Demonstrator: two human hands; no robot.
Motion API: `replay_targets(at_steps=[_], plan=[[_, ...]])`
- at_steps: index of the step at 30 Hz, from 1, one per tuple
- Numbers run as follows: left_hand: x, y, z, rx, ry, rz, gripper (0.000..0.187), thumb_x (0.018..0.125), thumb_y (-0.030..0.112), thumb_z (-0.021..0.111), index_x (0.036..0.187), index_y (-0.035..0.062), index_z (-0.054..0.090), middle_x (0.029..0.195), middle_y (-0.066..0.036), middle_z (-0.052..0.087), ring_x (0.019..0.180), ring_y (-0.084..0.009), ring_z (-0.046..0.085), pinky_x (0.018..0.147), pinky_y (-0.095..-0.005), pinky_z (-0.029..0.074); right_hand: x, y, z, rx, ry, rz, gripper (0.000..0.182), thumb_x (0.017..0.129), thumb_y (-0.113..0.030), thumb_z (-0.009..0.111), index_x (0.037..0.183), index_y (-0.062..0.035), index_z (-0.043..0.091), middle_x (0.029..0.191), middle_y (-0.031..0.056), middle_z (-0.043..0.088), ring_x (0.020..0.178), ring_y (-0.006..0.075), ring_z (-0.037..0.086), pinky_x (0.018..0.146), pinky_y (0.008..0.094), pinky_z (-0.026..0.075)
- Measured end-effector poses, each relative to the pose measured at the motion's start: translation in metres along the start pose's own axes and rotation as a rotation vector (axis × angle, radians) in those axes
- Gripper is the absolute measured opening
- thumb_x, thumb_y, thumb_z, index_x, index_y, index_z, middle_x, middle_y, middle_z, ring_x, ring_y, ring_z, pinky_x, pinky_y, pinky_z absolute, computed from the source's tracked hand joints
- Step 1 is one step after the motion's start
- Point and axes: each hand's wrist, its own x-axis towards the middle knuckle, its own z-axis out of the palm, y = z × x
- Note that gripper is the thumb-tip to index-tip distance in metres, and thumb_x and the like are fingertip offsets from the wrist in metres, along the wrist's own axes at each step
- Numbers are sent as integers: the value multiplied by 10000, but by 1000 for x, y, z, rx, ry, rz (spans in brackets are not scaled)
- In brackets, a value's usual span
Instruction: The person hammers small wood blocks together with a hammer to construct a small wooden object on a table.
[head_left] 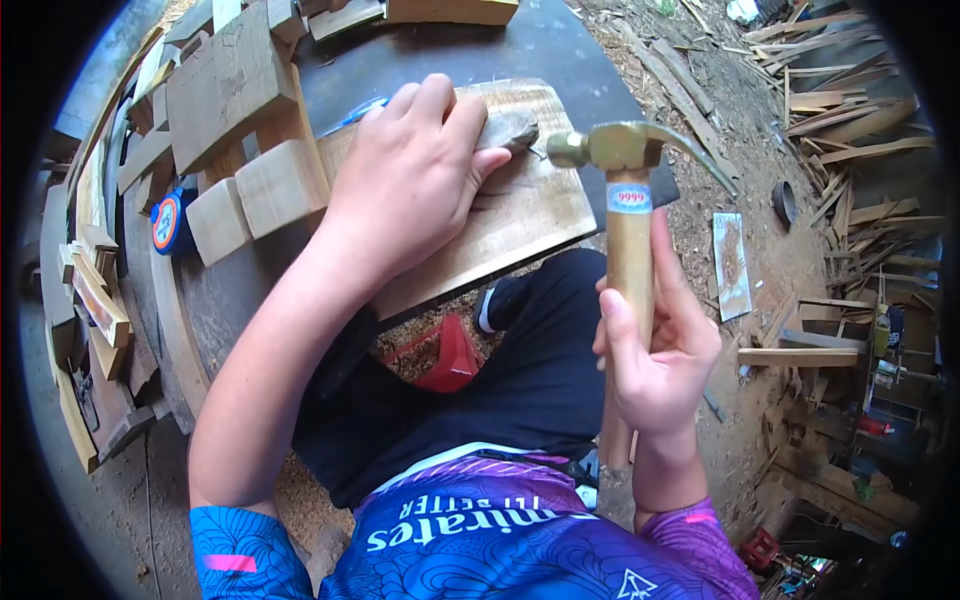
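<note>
Held upright at one to two o'clock is a claw hammer with a dull brass-coloured metal head and a pale wooden handle (630, 250), a blue, white and red label just below its head. The right hand (660, 365) is closed around the handle, thumb across the front, one finger reaching up along the far side. The hammer's striking face points towards nine o'clock, near the dark end of a grey, rough-looking piece (508, 130); whether they touch is hard to tell.

At eleven o'clock the left hand (425, 150), back upward and fingers curled, grips that grey piece against a flat, light-brown wooden board with rounded corners (530, 205). Its material is unclear. Dark marks show on the board beside the fingers. The board lies on a dark, smooth tabletop (575, 70), its near edge above the person's black-clad legs (560, 350).

Beyond the left wrist, a slim blue-and-white object (355, 115) is partly hidden. Chunky tan wooden blocks (225, 90) are piled at ten o'clock, with a round blue-and-orange tape measure (168, 222) beside them. A red object (450, 358) sits between the legs, at six to seven o'clock. Split wooden strips (850, 130) lie heaped at two o'clock; a pale rectangular slab (731, 265) rests on the dirt floor at three.
</note>
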Motion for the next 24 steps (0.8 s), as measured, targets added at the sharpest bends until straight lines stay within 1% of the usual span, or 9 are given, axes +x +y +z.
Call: replay_targets(at_steps=[1,8,10,11,14,16,20,21,24], plan=[[-3,2,1,3,4,10,309,1018,340,630,1000,33,601,986,-145,577,974,-346,610,833,-462,480,-2,-2,-2,-4,1,3,653,996,2,638,1609,3,411,978,94,728,630,70,607,562,213,501],[-5,2,2,17,-9,2,304,1024,330,621,1041,28,584,1000,-145,572,985,-350,604,831,-469,470,-11,-17,4,99,289,-200,623,998,3,641,1586,22,437,936,135,716,628,79,612,565,223,513],[-4,2,0,5,-29,-1,302,1041,312,604,1085,17,564,1020,-152,555,1003,-371,588,845,-479,462,-14,21,4,-73,102,-164,628,1001,3,644,1592,15,431,936,121,718,626,74,610,561,217,507],[-4,3,-1,-1,-24,-16,298,1038,307,606,1085,16,563,1020,-153,556,1000,-372,588,842,-475,461,-9,16,7,-30,16,-54,633,1002,5,643,1597,8,427,941,114,721,628,72,611,558,214,503],[-4,-1,-1,-3,19,-42,289,1032,294,612,1080,14,560,1019,-157,557,990,-376,586,834,-470,456,-3,-11,-1,250,-66,155,642,1004,15,635,1607,-6,417,958,101,729,634,68,617,557,207,498],[-3,2,-1,-15,12,-21,281,1029,287,614,1076,15,556,1017,-163,556,980,-381,583,831,-471,452,-3,-9,-2,263,-69,130,657,1000,16,633,1614,-3,400,977,111,733,643,71,625,566,206,504],[-3,3,-3,42,1,-25,319,989,321,658,1047,25,552,1014,-155,566,955,-365,595,813,-487,466,-9,-13,-4,385,56,89,702,945,57,688,1595,30,423,1092,130,767,730,59,652,660,218,551],[-3,5,-4,44,-6,-26,319,987,320,658,1050,25,553,1014,-156,564,945,-369,591,809,-487,470,-13,-8,-6,320,121,-55,732,930,69,696,1598,53,397,1078,139,758,776,74,669,694,242,565],[-2,7,-5,41,21,7,348,944,317,716,1077,34,562,999,-147,571,949,-367,597,812,-484,478,-18,-7,-23,479,234,-94,710,891,-32,664,1551,100,437,1031,114,694,758,86,638,696,236,543]])
